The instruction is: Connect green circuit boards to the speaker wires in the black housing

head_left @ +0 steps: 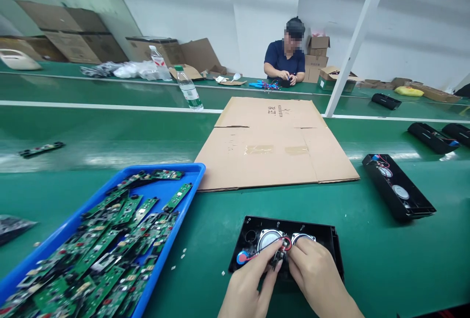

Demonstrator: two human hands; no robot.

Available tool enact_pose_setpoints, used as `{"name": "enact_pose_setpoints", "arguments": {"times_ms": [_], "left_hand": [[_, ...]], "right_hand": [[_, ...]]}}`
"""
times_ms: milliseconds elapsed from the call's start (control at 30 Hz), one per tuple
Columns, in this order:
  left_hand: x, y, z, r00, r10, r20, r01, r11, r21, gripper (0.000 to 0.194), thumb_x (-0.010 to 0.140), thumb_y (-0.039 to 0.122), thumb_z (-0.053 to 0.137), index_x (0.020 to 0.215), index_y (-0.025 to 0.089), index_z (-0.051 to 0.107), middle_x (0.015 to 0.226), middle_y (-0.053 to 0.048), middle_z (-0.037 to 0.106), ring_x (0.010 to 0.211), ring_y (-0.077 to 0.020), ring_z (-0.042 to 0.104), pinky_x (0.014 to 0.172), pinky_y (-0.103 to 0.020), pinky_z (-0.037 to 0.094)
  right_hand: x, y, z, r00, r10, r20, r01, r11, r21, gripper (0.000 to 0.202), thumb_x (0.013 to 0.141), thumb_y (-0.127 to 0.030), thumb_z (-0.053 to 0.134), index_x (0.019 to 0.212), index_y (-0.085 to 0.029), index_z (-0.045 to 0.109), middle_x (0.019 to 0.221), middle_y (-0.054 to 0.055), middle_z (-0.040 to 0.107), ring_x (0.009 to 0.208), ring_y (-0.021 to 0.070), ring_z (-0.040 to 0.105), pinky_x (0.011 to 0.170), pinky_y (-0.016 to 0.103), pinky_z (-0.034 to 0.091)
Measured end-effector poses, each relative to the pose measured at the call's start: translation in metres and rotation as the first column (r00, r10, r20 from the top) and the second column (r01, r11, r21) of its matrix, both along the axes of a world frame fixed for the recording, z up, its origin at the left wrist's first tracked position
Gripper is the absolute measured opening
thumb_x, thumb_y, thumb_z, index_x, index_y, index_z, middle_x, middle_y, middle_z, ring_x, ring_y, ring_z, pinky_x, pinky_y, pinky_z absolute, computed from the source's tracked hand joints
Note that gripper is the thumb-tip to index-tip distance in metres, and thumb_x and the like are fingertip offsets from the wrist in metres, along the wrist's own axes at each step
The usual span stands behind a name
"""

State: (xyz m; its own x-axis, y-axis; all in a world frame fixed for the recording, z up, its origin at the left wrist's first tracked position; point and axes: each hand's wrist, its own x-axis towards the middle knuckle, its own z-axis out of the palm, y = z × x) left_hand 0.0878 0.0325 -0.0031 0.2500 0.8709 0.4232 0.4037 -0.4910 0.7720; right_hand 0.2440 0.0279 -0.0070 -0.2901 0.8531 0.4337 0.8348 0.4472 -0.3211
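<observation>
Pinching a small black connector (278, 254) on red wires, left hand (249, 283) and right hand (316, 276) meet over the black speaker housing (330, 239), long axis crosswise on the worktop (385, 269), beside the blue tray (191, 171).

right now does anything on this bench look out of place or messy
A few things. One circuit board lies alone on the green belt, far from the blue tray where the rest are heaped loosely. Small white scraps dot the belt between the tray and the black speaker housing that both hands work in.
</observation>
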Motion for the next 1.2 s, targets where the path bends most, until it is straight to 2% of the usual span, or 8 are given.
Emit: {"name": "enact_pose_setpoints", "arguments": {"times_ms": [133,300,433,667,833,1000,1100,1200], "left_hand": [[-0.002,0.003,0.002,0.996,-0.077,-0.039,0.08,0.995,0.059,0.028,0.094,0.022,0.039,0.118,0.027,0.051,0.103,0.0,0.07,0.09,-0.0125,0.067,0.08,-0.016,0.051],[-0.007,0.004,0.01,0.988,-0.155,0.018,0.155,0.988,0.007,0.027,0.093,0.017,0.038,0.114,0.028,0.052,0.105,-0.001,0.069,0.089,-0.0131,0.067,0.08,-0.017,0.052],[-0.007,0.003,0.011,0.984,-0.17,0.056,0.173,0.984,-0.051,0.028,0.09,0.013,0.039,0.108,0.027,0.056,0.1,-0.002,0.069,0.086,-0.0147,0.066,0.079,-0.02,0.052],[-0.007,0.003,0.014,0.982,-0.161,0.099,0.177,0.967,-0.182,0.026,0.089,0.012,0.042,0.103,0.026,0.06,0.102,-0.001,0.069,0.089,-0.013,0.066,0.079,-0.016,0.051],[-0.006,0.002,0.012,0.993,-0.083,0.079,0.097,0.977,-0.191,0.025,0.088,0.016,0.047,0.108,0.027,0.058,0.101,0.001,0.069,0.089,-0.012,0.066,0.082,-0.017,0.051],[-0.009,0.004,0.015,0.993,-0.047,0.111,0.079,0.949,-0.306,0.021,0.088,0.022,0.05,0.106,0.027,0.059,0.096,0.003,0.07,0.081,-0.0111,0.068,0.073,-0.014,0.053],[-0.011,0.005,0.017,0.991,-0.027,0.134,0.074,0.933,-0.353,0.019,0.087,0.025,0.051,0.104,0.027,0.06,0.092,0.003,0.071,0.075,-0.0114,0.068,0.073,-0.016,0.054],[-0.01,0.005,0.018,0.986,0.004,0.165,0.063,0.915,-0.398,0.018,0.087,0.027,0.051,0.103,0.025,0.06,0.093,0.001,0.07,0.078,-0.0128,0.068,0.072,-0.017,0.054]], "right_hand": [[0.002,-0.001,0.001,0.998,-0.007,-0.057,0.008,1.0,0.016,0.034,0.098,-0.023,0.025,0.076,-0.019,0.05,0.063,0.001,0.055,0.053,0.0149,0.051,0.049,0.026,0.036],[0.004,-0.003,0.006,0.977,0.038,-0.209,-0.056,0.995,-0.085,0.032,0.099,-0.036,0.026,0.112,-0.016,0.049,0.076,0.003,0.063,0.064,0.015,0.059,0.057,0.025,0.044],[0.002,-0.004,0.006,0.974,0.012,-0.225,-0.049,0.986,-0.161,0.031,0.098,-0.032,0.03,0.089,-0.019,0.057,0.071,0.002,0.06,0.061,0.0149,0.053,0.056,0.027,0.04],[-0.001,-0.004,0.002,0.977,-0.022,-0.212,-0.004,0.993,-0.122,0.036,0.099,-0.033,0.028,0.085,-0.019,0.058,0.068,0.002,0.059,0.059,0.0149,0.052,0.054,0.027,0.04],[0.013,-0.006,0.017,0.988,-0.023,-0.15,0.003,0.992,-0.128,0.03,0.095,-0.035,0.041,0.118,-0.018,0.049,0.095,0.006,0.063,0.083,0.0186,0.061,0.068,0.029,0.05],[0.035,-0.023,0.023,0.995,0.023,0.092,0.002,0.966,-0.259,0.029,0.063,-0.019,0.079,0.085,-0.021,0.06,0.084,0.001,0.062,0.072,0.0199,0.058,0.06,0.031,0.049],[0.04,-0.029,0.02,0.992,0.085,0.089,-0.057,0.957,-0.285,0.018,0.071,-0.009,0.071,0.079,-0.022,0.061,0.079,-0.001,0.061,0.07,0.0166,0.056,0.06,0.029,0.047],[0.033,-0.028,0.017,0.998,0.017,-0.067,-0.034,0.965,-0.259,0.011,0.086,-0.013,0.055,0.083,-0.021,0.061,0.083,0.002,0.061,0.075,0.0153,0.056,0.063,0.027,0.049]]}}
